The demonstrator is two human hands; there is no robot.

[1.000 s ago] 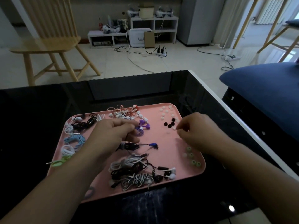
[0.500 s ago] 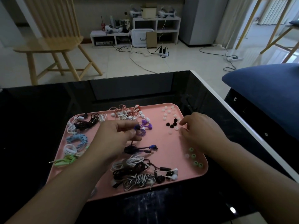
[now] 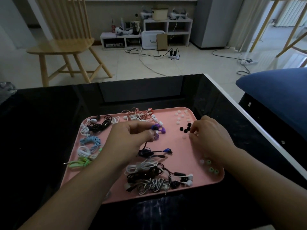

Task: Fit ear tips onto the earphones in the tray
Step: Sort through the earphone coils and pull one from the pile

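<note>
Your left hand (image 3: 131,138) pinches a dark blue earbud (image 3: 154,128); your right hand (image 3: 209,135), fingers curled, touches black ear tips (image 3: 185,129) on the tray (image 3: 174,143).

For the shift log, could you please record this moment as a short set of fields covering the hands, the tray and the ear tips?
left hand: pinches a blue earbud, its cable hanging down to the tray
right hand: fingertips curled down at the black ear tips; a grip cannot be confirmed
tray: pink, on a black table
white ear tips: far right corner of the tray
green ear tips: near right edge
coiled earphones: several bundles across the tray
</note>
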